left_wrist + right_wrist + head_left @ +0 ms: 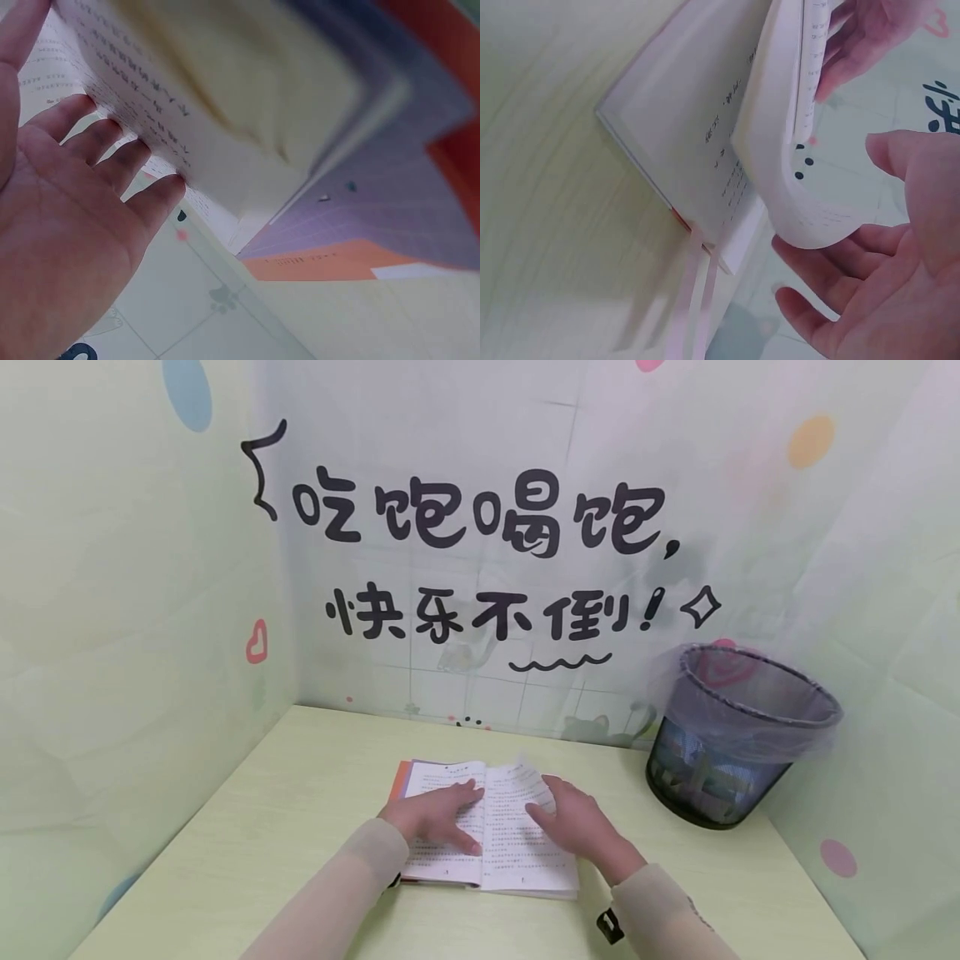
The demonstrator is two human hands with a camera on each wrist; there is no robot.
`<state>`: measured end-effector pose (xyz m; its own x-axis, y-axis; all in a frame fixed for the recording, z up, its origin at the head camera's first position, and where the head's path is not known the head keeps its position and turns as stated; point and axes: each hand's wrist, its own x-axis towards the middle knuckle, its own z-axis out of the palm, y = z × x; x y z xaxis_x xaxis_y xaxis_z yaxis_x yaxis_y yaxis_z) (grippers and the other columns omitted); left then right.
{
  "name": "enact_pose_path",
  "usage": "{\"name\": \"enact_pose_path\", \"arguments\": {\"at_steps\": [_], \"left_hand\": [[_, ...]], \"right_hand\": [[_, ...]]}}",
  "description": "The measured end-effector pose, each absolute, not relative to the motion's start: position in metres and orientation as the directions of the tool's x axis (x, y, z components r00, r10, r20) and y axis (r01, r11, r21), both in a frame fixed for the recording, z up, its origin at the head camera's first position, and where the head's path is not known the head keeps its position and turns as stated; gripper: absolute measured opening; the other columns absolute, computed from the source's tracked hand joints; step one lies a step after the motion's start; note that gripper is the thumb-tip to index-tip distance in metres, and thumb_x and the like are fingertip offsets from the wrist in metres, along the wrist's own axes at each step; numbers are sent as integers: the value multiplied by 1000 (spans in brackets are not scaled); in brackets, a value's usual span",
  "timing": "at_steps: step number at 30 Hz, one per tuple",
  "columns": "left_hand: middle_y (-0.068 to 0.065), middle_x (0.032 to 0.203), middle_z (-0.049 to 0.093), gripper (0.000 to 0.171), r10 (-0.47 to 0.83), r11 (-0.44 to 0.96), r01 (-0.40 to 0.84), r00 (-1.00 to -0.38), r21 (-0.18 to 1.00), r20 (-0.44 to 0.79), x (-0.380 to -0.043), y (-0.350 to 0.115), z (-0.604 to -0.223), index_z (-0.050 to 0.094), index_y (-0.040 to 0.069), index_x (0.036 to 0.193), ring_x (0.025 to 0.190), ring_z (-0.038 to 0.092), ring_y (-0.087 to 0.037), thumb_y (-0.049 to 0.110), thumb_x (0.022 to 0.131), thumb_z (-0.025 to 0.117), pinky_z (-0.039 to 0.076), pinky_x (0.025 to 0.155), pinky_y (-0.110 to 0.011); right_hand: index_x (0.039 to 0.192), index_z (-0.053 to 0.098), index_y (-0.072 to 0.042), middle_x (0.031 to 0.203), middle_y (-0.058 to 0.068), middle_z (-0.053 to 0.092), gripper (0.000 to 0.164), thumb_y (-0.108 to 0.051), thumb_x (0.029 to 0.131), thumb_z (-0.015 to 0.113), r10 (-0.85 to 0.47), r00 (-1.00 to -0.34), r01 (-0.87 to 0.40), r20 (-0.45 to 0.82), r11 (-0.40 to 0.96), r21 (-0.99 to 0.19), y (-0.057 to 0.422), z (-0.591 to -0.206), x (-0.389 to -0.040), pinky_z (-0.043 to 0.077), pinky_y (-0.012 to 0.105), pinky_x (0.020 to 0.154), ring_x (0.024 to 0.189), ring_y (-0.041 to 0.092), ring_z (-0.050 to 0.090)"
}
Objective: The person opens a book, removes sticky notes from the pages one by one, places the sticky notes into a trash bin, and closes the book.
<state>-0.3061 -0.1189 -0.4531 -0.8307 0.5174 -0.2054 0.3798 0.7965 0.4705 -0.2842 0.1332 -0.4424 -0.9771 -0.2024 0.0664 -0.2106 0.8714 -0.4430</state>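
An open book (pixel 517 856) with printed pages lies on the table, its orange and purple cover edge showing at the left. My left hand (pixel 433 817) rests on the left page, fingers spread and thumb near the gutter; in the left wrist view its fingertips (pixel 169 187) lie against the printed paper. At the book's upper right is my right hand (pixel 577 818). A page (pixel 810 229) curls up against its fingers in the right wrist view, while the thumb (pixel 889 154) stands apart from the paper.
A black mesh wastebasket (pixel 712 768) with a translucent liner stands at the back right of the pale table (pixel 300 793). Wall sheets (pixel 480 568) with black lettering enclose the table. Two pale pink ribbons (pixel 692 277) show beside the book in the right wrist view.
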Motion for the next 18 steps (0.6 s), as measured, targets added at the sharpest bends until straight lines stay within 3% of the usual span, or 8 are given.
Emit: {"name": "enact_pose_path", "arguments": {"at_steps": [4, 9, 13, 18], "left_hand": [[-3, 159, 20, 97, 520, 789, 376, -830, 485, -202, -307, -119, -453, 34, 17, 154, 141, 17, -23, 49, 76, 82, 21, 116, -47], [-4, 159, 20, 97, 533, 776, 390, -826, 496, -184, -308, -120, -456, 35, 15, 154, 141, 17, -25, 48, 76, 83, 20, 116, -47], [-3, 158, 23, 97, 540, 776, 416, -827, 473, -159, -309, -121, -458, 36, 17, 153, 141, 19, -25, 51, 76, 83, 22, 115, -49], [0, 158, 24, 97, 533, 777, 420, -835, 470, -135, -309, -123, -458, 38, 20, 153, 140, 19, -25, 52, 73, 84, 26, 113, -50]], "right_hand": [[140, 51, -7, 126, 10, 60, 51, -36, 99, 61, -161, -983, -183, 89, 809, -558, 138, -442, -286, 49, 51, 92, 111, 26, 56], [132, 59, -11, 111, 4, 64, 39, -36, 103, 56, -120, -990, -137, 73, 711, -689, 142, -443, -290, 52, 45, 81, 95, 18, 58], [127, 62, -8, 108, 3, 65, 38, -38, 105, 51, -107, -994, -89, 31, 588, -804, 146, -444, -294, 52, 42, 82, 92, 18, 59], [119, 63, -2, 94, 9, 67, 45, -40, 108, 41, -135, -989, 0, -54, 374, -927, 152, -446, -297, 55, 37, 69, 77, 23, 63]]}}
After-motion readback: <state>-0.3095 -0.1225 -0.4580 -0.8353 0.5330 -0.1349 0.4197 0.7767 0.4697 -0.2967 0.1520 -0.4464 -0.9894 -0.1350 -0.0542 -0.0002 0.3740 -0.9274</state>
